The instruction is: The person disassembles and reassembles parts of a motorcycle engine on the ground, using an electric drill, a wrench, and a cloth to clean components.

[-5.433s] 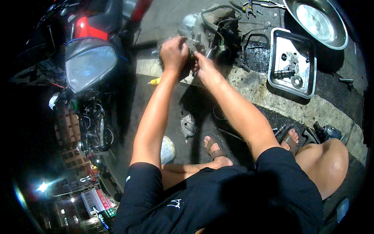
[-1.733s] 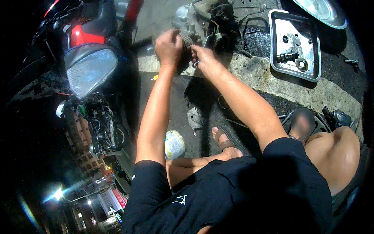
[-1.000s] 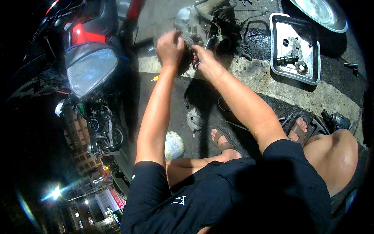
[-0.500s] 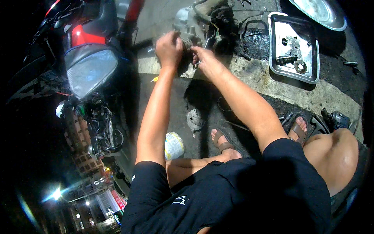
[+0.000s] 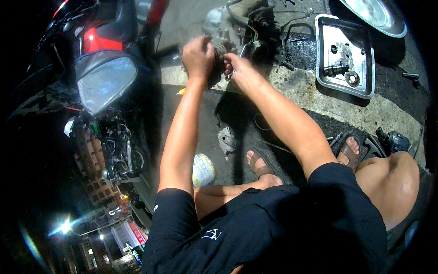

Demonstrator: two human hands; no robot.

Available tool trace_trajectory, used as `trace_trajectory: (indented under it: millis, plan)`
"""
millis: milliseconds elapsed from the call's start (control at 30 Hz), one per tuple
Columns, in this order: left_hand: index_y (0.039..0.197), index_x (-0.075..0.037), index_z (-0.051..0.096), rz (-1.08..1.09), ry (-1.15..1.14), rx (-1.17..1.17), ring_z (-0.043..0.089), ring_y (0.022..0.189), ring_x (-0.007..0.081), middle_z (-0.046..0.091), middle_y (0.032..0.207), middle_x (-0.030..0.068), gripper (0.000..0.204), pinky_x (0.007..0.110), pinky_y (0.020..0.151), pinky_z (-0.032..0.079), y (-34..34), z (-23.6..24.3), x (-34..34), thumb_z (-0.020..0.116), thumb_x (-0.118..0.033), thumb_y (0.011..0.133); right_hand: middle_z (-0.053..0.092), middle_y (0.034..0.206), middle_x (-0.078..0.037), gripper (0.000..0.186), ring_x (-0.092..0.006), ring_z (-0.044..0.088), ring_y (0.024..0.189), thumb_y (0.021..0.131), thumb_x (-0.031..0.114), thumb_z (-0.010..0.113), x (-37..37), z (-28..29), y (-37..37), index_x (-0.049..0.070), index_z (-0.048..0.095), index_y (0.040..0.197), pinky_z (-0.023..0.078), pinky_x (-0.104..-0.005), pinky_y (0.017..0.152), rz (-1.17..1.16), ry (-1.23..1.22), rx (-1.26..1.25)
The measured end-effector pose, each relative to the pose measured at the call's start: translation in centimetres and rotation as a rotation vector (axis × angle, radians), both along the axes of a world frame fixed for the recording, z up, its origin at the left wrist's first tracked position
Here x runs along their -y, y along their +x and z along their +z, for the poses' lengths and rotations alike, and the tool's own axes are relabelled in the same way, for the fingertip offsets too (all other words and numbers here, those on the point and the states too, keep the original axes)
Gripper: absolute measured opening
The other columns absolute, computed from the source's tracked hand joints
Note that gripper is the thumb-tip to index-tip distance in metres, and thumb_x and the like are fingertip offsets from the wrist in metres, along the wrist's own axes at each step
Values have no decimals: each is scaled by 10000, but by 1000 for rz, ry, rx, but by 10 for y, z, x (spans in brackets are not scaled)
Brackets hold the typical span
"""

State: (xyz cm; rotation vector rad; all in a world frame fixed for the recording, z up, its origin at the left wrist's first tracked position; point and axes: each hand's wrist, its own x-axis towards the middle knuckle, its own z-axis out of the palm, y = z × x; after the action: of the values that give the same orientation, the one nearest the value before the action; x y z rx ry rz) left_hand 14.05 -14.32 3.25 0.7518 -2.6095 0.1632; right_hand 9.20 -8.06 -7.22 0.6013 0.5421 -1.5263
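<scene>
night street | dark asphalt [image 5: 205, 132] | pale painted stripe [image 5: 319, 93] | streetlamp glare [image 5: 66, 225]

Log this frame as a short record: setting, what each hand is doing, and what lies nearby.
Setting: paved ground at night, person squatting in sandals
Left hand: gripping the grey metal engine block
Right hand: at the same block, fingers pinched on a small part; what it is cannot be told
Right of hands: rectangular metal tray holding a small gear and a shaft
Left of hands: red and black motorcycle
Near foot: crumpled grey rag
</scene>
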Motion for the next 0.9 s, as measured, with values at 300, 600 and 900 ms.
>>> trace_trajectory:
  millis: [300, 600, 900]
  plan:
    - [935, -95, 702, -36, -26, 8, 658, 782, 292, 693, 872, 110, 173, 372, 735, 502, -3, 1, -1, 606, -175, 814, 509, 604, -41, 218, -148, 416, 434, 797, 147, 717, 5, -7, -2, 56, 553, 686, 316, -312, 382, 23, 8, -24]
    - [917, -108, 702, -9, 11, 7, 641, 823, 309, 687, 866, 104, 181, 401, 770, 487, -4, 1, -2, 607, -173, 777, 499, 597, -30, 186, -141, 419, 442, 797, 135, 698, 2, 0, -4, 63, 559, 696, 332, -307, 411, 30, 16, -35]
    - [924, -103, 703, -33, -26, 7, 654, 801, 299, 695, 873, 102, 173, 386, 748, 495, -5, 3, -3, 610, -179, 799, 474, 590, -26, 199, -142, 417, 453, 799, 157, 706, 2, -1, -5, 62, 553, 716, 327, -320, 398, 29, 13, -24]
